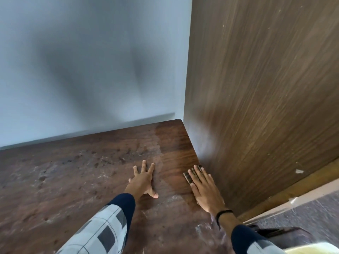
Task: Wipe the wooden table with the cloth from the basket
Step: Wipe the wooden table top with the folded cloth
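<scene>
The wooden table [73,180] fills the lower left, dusty and blotched with white smears across most of its top. A darker, cleaner strip runs along its right edge. My right hand [205,189] lies flat near that edge, fingers spread, pressing a small dark patterned cloth [189,176] onto the wood; most of the cloth is hidden under my fingers. My left hand [144,180] rests flat on the table to the left, fingers apart, holding nothing. The basket is not in view.
A tall brown wooden panel [266,88] stands right against the table's right edge. A pale grey wall [91,61] backs the table. At the lower right are a strip of floor [311,213] and a dark object [280,233].
</scene>
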Demonstrator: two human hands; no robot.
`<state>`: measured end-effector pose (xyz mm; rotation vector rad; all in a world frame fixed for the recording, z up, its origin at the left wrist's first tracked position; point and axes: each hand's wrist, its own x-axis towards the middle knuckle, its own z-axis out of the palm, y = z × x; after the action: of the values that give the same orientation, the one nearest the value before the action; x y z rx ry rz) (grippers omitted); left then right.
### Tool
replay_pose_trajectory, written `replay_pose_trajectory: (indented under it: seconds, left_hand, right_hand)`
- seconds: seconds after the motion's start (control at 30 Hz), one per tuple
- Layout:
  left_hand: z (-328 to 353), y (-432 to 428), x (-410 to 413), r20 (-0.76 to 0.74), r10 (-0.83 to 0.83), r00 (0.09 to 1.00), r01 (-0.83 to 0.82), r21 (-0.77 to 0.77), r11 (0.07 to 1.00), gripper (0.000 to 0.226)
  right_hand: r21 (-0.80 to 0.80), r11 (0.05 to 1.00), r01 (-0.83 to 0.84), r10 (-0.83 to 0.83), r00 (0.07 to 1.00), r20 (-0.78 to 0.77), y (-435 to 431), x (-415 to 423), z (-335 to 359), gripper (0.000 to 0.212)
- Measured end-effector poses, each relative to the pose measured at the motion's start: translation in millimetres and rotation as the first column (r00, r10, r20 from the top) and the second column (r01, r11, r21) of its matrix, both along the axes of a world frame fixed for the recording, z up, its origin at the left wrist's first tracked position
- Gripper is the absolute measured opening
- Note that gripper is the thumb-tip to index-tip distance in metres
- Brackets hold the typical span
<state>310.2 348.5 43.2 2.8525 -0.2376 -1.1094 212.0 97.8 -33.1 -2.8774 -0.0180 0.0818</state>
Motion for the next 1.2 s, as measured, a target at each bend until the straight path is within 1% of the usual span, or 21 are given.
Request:
replay_pose_trajectory:
  seconds: [0.03, 0.07, 0.1, 0.17, 0.27, 0.3, 0.4, 0.5, 0.53, 0.6, 0.67, 0.73, 0.77, 0.8, 0.9, 0.93, 0.97, 1.03, 1.1, 1.17, 1.2]
  left_hand:
    - [0.2, -1.0, -3.3, 0.016, -0.013, 1.0, 0.013, 0.019, 1.0, 0.131]
    - [-0.3, -2.3, -7.0, 0.032, -0.03, 0.999, 0.029, 0.037, 0.999, 0.127]
    - [-1.1, -3.6, -11.3, 0.037, -0.042, 0.998, 0.041, 0.044, 0.998, 0.124]
    - [-5.4, -5.1, -20.4, -0.006, -0.05, 0.999, 0.05, 0.026, 0.998, 0.131]
    - [-8.1, -6.8, -26.3, -0.056, -0.056, 0.997, 0.058, 0.033, 0.998, 0.143]
    - [-7.5, -8.4, -26.6, -0.063, -0.06, 0.996, 0.063, 0.046, 0.997, 0.144]
    - [-4.9, -12.9, -29.0, -0.071, -0.052, 0.996, 0.055, 0.045, 0.997, 0.142]
    - [-6.1, -10.6, -28.7, -0.06, -0.05, 0.997, 0.052, 0.035, 0.998, 0.143]
    - [-6.3, -9.7, -28.6, -0.06, -0.048, 0.997, 0.05, 0.038, 0.998, 0.143]
    - [-6.7, -9.1, -28.4, -0.066, -0.052, 0.997, 0.055, 0.044, 0.998, 0.143]
    - [-7.5, -9.5, -28.5, -0.064, -0.057, 0.996, 0.06, 0.045, 0.997, 0.143]
    - [-8.3, -10.4, -28.2, -0.064, -0.047, 0.997, 0.05, 0.044, 0.998, 0.144]
    - [-8.4, -11.5, -28.4, -0.067, -0.04, 0.997, 0.043, 0.047, 0.998, 0.145]
    - [-8.4, -12.5, -28.3, -0.069, -0.034, 0.997, 0.037, 0.056, 0.998, 0.145]
    - [-6.7, -14.2, -28.5, -0.073, -0.033, 0.997, 0.038, 0.07, 0.997, 0.144]
    - [-6.6, -13.3, -28.9, -0.073, -0.04, 0.997, 0.046, 0.07, 0.997, 0.144]
    - [-6.9, -12.3, -29.5, -0.073, -0.046, 0.996, 0.051, 0.067, 0.996, 0.144]
    - [-8.2, -10.6, -30.0, -0.07, -0.051, 0.996, 0.056, 0.057, 0.997, 0.144]
    - [-9.0, -10.5, -28.5, -0.069, -0.056, 0.996, 0.06, 0.055, 0.997, 0.145]
    - [-7.8, -11.7, -27.5, -0.063, -0.048, 0.997, 0.051, 0.043, 0.998, 0.145]
    - [-6.1, -12.1, -27.7, -0.061, -0.046, 0.997, 0.049, 0.04, 0.998, 0.144]
  right_hand:
    - [0.0, 0.998, 0.059, -0.059, 0.998, 0.008, 8.9, -7.6, -3.1, 0.054]
    - [-0.001, 0.999, 0.052, -0.052, 0.998, 0.018, 17.7, -19.1, -6.4, 0.054]
    - [0.001, 1.0, -0.008, 0.008, 1.0, 0.03, 23.9, -32.8, -7.6, 0.054]
    - [0.002, 0.99, -0.138, 0.138, 0.99, 0.034, 18.1, -49.7, -7.0, 0.054]
    - [-0.03, 0.973, -0.227, 0.228, 0.974, 0.008, -0.2, -26.2, 6.5, 0.054]
    - [-0.032, 0.977, -0.21, 0.21, 0.978, -0.006, -3.2, -10.8, 9.4, 0.054]
    - [0.013, 0.999, -0.049, 0.05, 0.992, -0.112, -3.2, 39.0, 20.8, 0.055]
    - [0.033, 0.999, 0.025, -0.02, 0.99, -0.14, 0.7, 70.0, 23.3, 0.078]
    - [0.039, 0.999, 0.033, -0.027, 0.991, -0.135, 1.5, 71.4, 21.1, 0.08]
    - [0.006, 0.999, -0.042, 0.043, 0.992, -0.118, 4.3, 53.0, 14.0, 0.075]
    - [-0.025, 0.985, -0.171, 0.169, 0.982, -0.085, 2.6, 14.8, 7.9, 0.058]
    - [-0.037, 0.947, -0.318, 0.317, 0.948, -0.035, -9.0, -19.7, 5.2, 0.055]
    - [-0.047, 0.936, -0.349, 0.348, 0.937, -0.04, -16.1, -27.7, 6.7, 0.055]
    - [-0.04, 0.944, -0.328, 0.326, 0.944, -0.059, -22.1, -27.9, 6.5, 0.055]
    - [0.025, 0.996, -0.085, 0.086, 0.993, -0.075, -11.5, -22.9, 12.0, 0.058]
    - [0.015, 0.998, -0.053, 0.054, 0.996, -0.073, -2.3, -27.7, 11.7, 0.058]
    - [0.008, 0.997, -0.078, 0.078, 0.995, -0.065, 4.8, -37.0, 10.8, 0.058]
    - [0.009, 0.965, -0.261, 0.261, 0.965, -0.024, 4.0, -61.6, 5.4, 0.056]
    - [0.001, 0.912, -0.411, 0.411, 0.911, -0.038, -13.3, -71.5, 4.6, 0.055]
    - [-0.01, 0.911, -0.413, 0.412, 0.91, -0.054, -24.9, -59.2, 7.0, 0.056]
    - [0.007, 0.939, -0.345, 0.345, 0.937, -0.059, -23.9, -51.9, 10.2, 0.056]
